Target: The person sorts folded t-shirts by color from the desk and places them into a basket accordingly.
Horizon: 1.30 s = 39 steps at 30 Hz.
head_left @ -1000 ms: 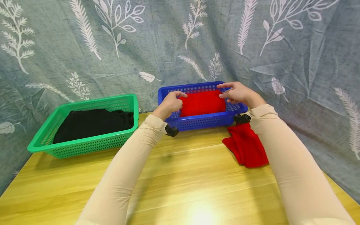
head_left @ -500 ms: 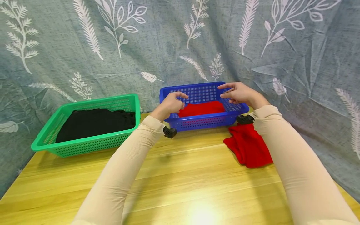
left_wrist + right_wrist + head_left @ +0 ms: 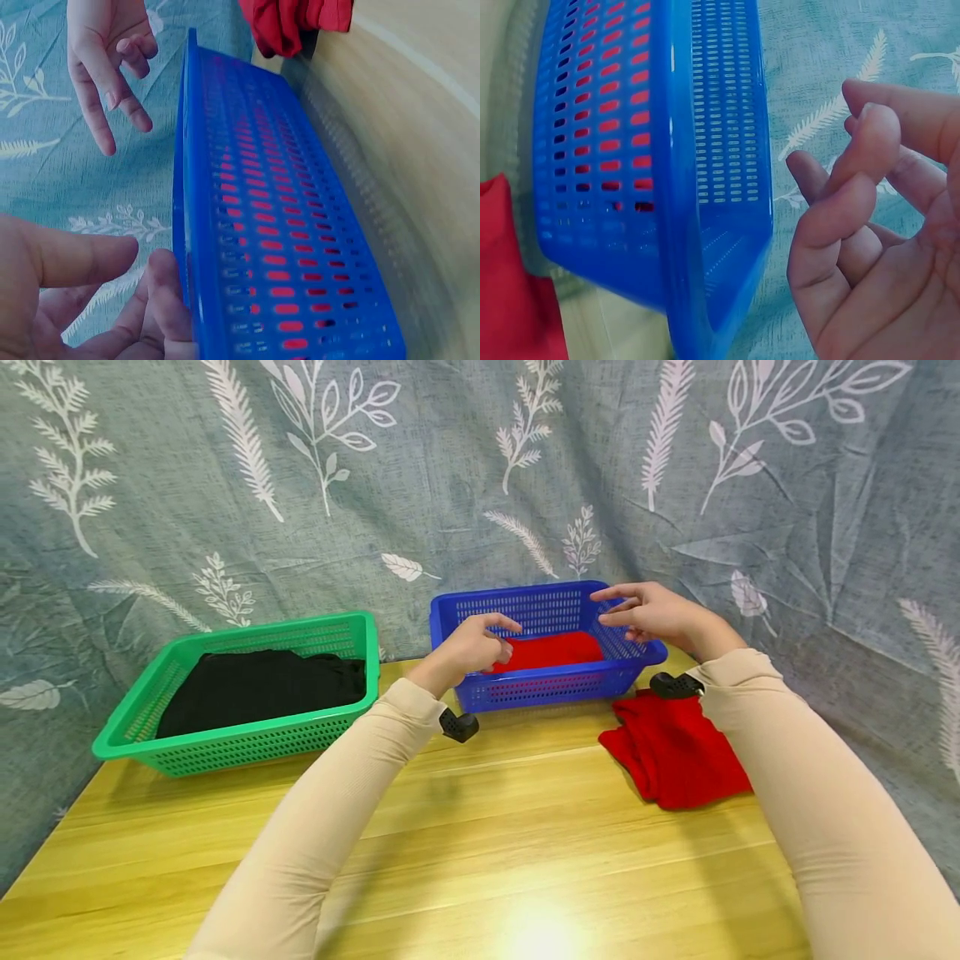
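Each grip was loose and held nothing: the left hand (image 3: 474, 647) hovered by the left end of a blue basket (image 3: 551, 685), the right hand (image 3: 658, 613) by its right. Red cloth (image 3: 561, 648) lay inside; a second red cloth (image 3: 686, 756) lay in front on the bench (image 3: 480, 835). Black cloth (image 3: 258, 692) filled a green basket (image 3: 247, 746) leftward.

The blue basket (image 3: 551, 686) is glossy plastic, the red cloth (image 3: 678, 756) matt fabric, the table (image 3: 480, 843) smooth, shiny wood.
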Each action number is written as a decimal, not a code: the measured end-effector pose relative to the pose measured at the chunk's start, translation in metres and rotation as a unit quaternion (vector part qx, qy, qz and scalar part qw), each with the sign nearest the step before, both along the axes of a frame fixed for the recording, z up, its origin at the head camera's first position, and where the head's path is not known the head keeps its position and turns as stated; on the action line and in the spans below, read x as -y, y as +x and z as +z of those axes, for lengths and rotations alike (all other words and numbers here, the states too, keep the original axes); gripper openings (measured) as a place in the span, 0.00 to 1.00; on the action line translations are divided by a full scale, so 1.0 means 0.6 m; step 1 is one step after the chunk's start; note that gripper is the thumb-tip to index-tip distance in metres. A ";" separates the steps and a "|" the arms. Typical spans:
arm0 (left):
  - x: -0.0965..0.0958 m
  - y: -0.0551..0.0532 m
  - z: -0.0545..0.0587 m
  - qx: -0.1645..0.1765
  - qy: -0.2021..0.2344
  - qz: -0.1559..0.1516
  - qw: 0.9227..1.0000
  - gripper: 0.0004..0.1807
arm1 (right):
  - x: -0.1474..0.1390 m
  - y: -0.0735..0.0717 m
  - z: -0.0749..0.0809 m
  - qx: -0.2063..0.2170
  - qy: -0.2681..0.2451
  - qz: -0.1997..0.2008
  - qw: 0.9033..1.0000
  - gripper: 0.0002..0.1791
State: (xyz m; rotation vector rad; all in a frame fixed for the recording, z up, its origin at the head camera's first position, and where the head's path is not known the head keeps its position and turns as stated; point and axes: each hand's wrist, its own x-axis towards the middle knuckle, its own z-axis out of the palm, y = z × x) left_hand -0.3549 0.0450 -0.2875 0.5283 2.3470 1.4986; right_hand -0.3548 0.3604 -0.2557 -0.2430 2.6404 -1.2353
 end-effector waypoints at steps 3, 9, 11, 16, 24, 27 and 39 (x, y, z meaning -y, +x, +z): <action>-0.002 0.007 -0.004 0.005 0.007 -0.010 1.000 0.25 | -0.008 0.008 -0.002 -0.001 0.004 0.005 1.000 0.33; -0.002 0.019 -0.011 -0.003 0.008 -0.024 1.000 0.24 | -0.026 0.025 -0.006 -0.001 0.013 0.017 1.000 0.33; -0.003 0.022 -0.013 -0.007 0.010 -0.027 1.000 0.24 | -0.034 0.032 -0.007 -0.001 0.011 0.018 1.000 0.33; -0.013 0.036 -0.017 -0.006 0.022 -0.049 0.999 0.23 | -0.056 0.056 -0.011 0.002 0.019 0.014 1.000 0.32; -0.052 0.080 -0.030 -0.022 0.041 -0.109 0.993 0.24 | -0.098 0.103 -0.018 0.011 0.022 0.015 1.000 0.23; -0.069 0.098 -0.039 -0.025 0.045 -0.138 0.989 0.24 | -0.116 0.120 -0.022 0.015 0.028 0.027 0.999 0.20; -0.136 0.153 -0.083 -0.017 0.012 -0.240 0.970 0.27 | -0.183 0.179 -0.054 0.063 0.079 0.048 0.994 0.15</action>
